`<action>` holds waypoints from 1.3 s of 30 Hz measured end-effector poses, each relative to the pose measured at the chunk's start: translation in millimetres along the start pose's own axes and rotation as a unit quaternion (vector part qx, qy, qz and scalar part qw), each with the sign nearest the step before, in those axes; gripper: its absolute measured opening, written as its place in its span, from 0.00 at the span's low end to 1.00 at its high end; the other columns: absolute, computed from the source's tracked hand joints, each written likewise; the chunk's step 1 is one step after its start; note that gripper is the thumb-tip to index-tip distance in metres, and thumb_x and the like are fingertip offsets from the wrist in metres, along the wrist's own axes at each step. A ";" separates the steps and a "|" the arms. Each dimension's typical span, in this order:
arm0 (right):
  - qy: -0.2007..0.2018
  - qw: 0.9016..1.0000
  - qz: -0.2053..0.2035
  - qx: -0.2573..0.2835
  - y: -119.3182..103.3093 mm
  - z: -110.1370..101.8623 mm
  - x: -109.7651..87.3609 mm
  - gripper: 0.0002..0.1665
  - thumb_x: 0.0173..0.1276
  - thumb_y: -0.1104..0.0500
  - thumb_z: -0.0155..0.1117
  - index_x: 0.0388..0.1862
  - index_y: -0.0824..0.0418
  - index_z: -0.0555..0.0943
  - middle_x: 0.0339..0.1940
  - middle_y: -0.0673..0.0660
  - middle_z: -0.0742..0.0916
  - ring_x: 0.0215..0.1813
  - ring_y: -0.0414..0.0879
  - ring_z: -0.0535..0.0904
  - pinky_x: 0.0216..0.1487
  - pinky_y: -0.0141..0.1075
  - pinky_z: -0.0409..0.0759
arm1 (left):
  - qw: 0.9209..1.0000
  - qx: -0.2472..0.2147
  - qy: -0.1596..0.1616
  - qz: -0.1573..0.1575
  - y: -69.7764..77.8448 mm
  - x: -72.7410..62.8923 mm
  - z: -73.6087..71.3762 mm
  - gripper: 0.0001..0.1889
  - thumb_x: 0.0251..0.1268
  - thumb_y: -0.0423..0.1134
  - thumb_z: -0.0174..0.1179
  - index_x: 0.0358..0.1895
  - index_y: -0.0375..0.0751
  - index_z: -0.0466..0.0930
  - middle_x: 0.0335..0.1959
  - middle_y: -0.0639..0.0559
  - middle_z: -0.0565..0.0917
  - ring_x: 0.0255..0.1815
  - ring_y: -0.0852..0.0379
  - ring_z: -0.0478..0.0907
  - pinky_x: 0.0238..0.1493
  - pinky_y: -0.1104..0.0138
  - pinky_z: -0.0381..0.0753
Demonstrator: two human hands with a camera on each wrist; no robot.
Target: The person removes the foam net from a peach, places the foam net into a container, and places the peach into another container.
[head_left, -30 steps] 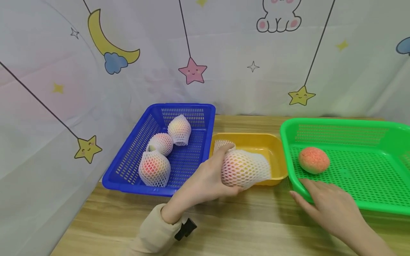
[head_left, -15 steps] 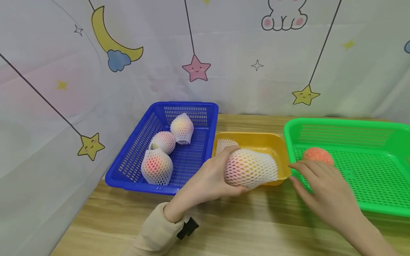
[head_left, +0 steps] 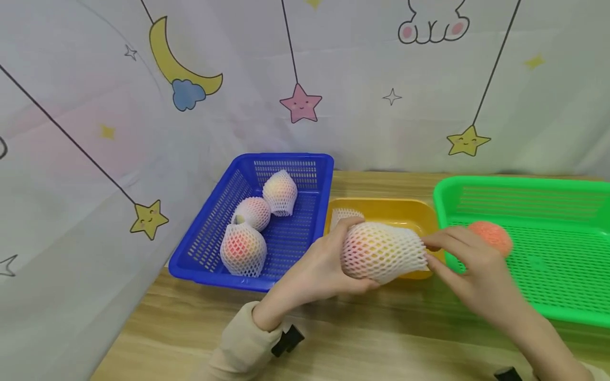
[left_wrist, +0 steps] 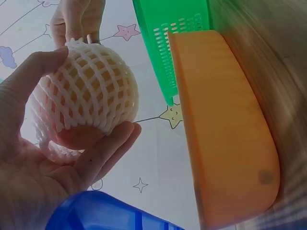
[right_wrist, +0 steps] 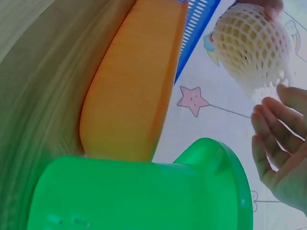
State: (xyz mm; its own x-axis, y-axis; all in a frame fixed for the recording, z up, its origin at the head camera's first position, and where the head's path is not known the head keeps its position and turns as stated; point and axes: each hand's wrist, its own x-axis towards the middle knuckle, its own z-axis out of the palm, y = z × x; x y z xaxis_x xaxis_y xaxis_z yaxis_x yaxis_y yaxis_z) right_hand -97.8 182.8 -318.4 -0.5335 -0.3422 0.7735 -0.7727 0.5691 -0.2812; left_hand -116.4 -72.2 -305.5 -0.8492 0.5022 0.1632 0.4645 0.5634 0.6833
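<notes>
Closed off behind and at left by a pale, creased curtain (head_left: 352, 137), printed with a yellow moon (head_left: 168, 59) partly covered by a blue cloud (head_left: 187, 95). Farther right, shows a smiling pink star (head_left: 301, 104). Also bears a yellow star (head_left: 149, 219) low at left, a second yellow star (head_left: 469, 142) toward the right, and animal feet (head_left: 432, 30) cut off by the top edge. Underlaid by a wood-grain worktop (head_left: 362, 338).

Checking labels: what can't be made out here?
Head: rest of white net in yellow tray, behind left hand.
Head: part of pink ball, behind right hand.
Head: right end of green basket, cut off by right edge.
Left wrist: most of blue basket, cut off by bottom edge.
Right wrist: whether right hand pinches the end of netted fruit; blurred, pale on pale.
</notes>
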 end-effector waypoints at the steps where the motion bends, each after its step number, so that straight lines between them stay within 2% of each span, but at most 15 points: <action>1: 0.004 1.000 0.000 0.017 0.7 -1.4 0.0 0.27 0.72 0.41 0.52 0.36 0.63 0.86 0.34 0.52 0.86 0.44 0.34 0.76 0.54 0.17 0.68 | 1.000 -0.003 -0.001 0.000 0.3 0.4 0.8 0.50 0.41 0.47 0.76 0.69 0.52 0.56 0.58 0.48 0.77 0.54 0.54 0.77 0.55 0.62 0.78; 5: 0.009 0.999 -0.006 0.053 2.5 -6.0 0.0 0.26 0.69 0.42 0.56 0.36 0.63 0.86 0.35 0.53 0.86 0.47 0.30 0.76 0.55 0.16 0.69 | 1.000 -0.016 -0.008 -0.009 1.8 0.6 2.6 0.50 0.40 0.48 0.77 0.69 0.51 0.57 0.56 0.47 0.78 0.52 0.55 0.79 0.54 0.64 0.78; 12: -0.005 0.993 0.005 0.114 5.0 -10.6 -0.8 0.29 0.65 0.42 0.60 0.44 0.68 0.84 0.44 0.49 0.87 0.51 0.32 0.79 0.54 0.18 0.72 | 0.999 -0.040 -0.013 -0.018 3.3 0.5 5.0 0.48 0.38 0.50 0.78 0.67 0.55 0.60 0.53 0.50 0.81 0.50 0.57 0.80 0.51 0.67 0.79; 16: -0.005 0.991 0.005 0.137 5.6 -10.7 -2.0 0.27 0.66 0.44 0.60 0.43 0.69 0.83 0.46 0.46 0.87 0.53 0.31 0.79 0.55 0.18 0.72 | 0.999 -0.052 -0.010 -0.015 3.2 0.8 6.1 0.49 0.38 0.50 0.79 0.67 0.56 0.61 0.55 0.51 0.80 0.52 0.58 0.79 0.53 0.66 0.78; 20: -0.005 0.990 0.005 0.138 5.0 -10.7 -3.1 0.27 0.67 0.45 0.59 0.44 0.70 0.82 0.49 0.44 0.85 0.55 0.31 0.78 0.57 0.18 0.71 | 0.999 -0.045 -0.011 -0.004 3.5 1.6 5.7 0.49 0.37 0.49 0.79 0.68 0.56 0.61 0.56 0.51 0.80 0.53 0.57 0.79 0.55 0.64 0.78; 26: -0.020 0.988 -0.003 0.151 5.8 -10.8 -4.7 0.28 0.68 0.47 0.59 0.49 0.73 0.80 0.55 0.45 0.83 0.59 0.33 0.76 0.59 0.19 0.70 | 0.999 -0.029 -0.019 0.002 4.1 2.9 4.7 0.50 0.36 0.50 0.79 0.68 0.56 0.60 0.55 0.49 0.81 0.52 0.56 0.81 0.54 0.64 0.79; 31: -0.017 0.986 -0.011 0.168 8.5 -8.6 -6.8 0.30 0.66 0.47 0.60 0.50 0.74 0.80 0.57 0.45 0.83 0.60 0.34 0.76 0.59 0.19 0.70 | 0.999 -0.022 -0.022 0.013 3.6 3.1 3.8 0.50 0.37 0.50 0.79 0.69 0.55 0.60 0.54 0.50 0.82 0.52 0.56 0.81 0.55 0.65 0.78; 39: -0.063 0.988 0.009 0.140 5.7 -10.4 -5.2 0.33 0.65 0.43 0.60 0.56 0.69 0.78 0.57 0.46 0.83 0.60 0.32 0.75 0.59 0.18 0.70 | 0.999 -0.014 -0.028 0.017 3.0 2.5 2.8 0.49 0.38 0.50 0.78 0.68 0.54 0.61 0.51 0.49 0.84 0.49 0.57 0.82 0.52 0.67 0.79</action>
State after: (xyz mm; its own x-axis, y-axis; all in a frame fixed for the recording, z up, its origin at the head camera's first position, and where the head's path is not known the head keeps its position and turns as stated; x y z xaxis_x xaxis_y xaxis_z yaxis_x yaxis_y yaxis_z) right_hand -95.8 195.6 -318.1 -0.5728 -0.4340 0.6954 -0.8183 0.3527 -0.4539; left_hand -116.4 -67.3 -305.1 -0.8179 0.5563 0.1473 0.4847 0.5281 0.6972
